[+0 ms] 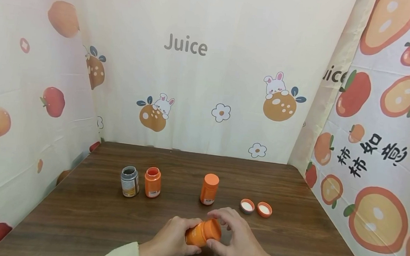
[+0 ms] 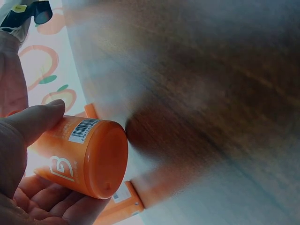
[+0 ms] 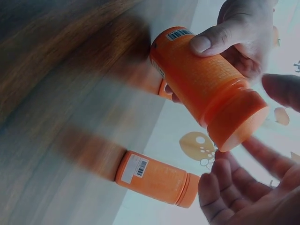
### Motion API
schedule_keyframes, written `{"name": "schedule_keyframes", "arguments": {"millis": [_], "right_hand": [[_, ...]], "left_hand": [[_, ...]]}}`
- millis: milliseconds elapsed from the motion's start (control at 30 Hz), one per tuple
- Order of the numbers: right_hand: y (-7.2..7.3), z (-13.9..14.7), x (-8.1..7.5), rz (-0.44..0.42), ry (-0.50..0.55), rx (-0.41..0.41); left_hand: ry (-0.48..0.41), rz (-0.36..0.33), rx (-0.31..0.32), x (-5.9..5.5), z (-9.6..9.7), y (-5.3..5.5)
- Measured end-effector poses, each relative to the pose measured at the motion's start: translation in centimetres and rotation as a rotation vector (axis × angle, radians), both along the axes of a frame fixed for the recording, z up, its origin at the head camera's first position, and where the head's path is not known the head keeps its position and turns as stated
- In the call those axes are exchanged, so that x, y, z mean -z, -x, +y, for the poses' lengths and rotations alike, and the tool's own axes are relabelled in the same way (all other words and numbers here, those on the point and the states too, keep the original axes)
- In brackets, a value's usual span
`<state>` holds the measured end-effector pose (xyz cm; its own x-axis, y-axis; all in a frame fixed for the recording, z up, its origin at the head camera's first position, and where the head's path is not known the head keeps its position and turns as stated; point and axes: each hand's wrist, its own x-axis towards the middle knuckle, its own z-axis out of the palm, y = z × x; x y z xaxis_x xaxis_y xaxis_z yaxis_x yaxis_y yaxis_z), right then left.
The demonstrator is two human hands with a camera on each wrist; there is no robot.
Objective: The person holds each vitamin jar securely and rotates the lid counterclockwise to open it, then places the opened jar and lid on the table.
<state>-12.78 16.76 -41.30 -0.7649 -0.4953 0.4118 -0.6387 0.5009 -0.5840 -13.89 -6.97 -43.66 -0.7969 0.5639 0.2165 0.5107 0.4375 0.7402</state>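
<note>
the left hand angled inward, its fingers curled around an orange bottle tilted above the counter. opposite, the right hand arched around the bottle's orange screw cap, thumb and fingers spread apart; whether they touched it, i could not tell.

L: gripping with left hand, using curled fingers and opposed thumb | R: poised with right hand, with fingers loosely bent and spread, held apart from thumb | both: held close together low in head view, angled inward, with pale sleeves just behind wrists
</note>
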Motion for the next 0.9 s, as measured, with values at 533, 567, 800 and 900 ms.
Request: {"name": "schedule_keyframes", "arguments": {"millis": [533, 567, 800, 900], "right_hand": [[0.25, -0.79, -0.3, -0.198, -0.063, 0.214], [0.28, -0.81, -0.3, -0.203, -0.063, 0.216], [0.33, -0.86, -0.56, -0.239, -0.044, 0.201], [0.38, -0.82, -0.58, -0.251, -0.043, 0.188]], "left_hand": [[-0.002, -0.03, -0.004, -0.05, 0.04, 0.0], [-0.002, -0.03, -0.004, -0.04, 0.04, 0.0], [0.002, -0.021, -0.005, 0.01, 0.09, 0.04], [0.002, -0.026, -0.004, 0.01, 0.08, 0.07]]}}
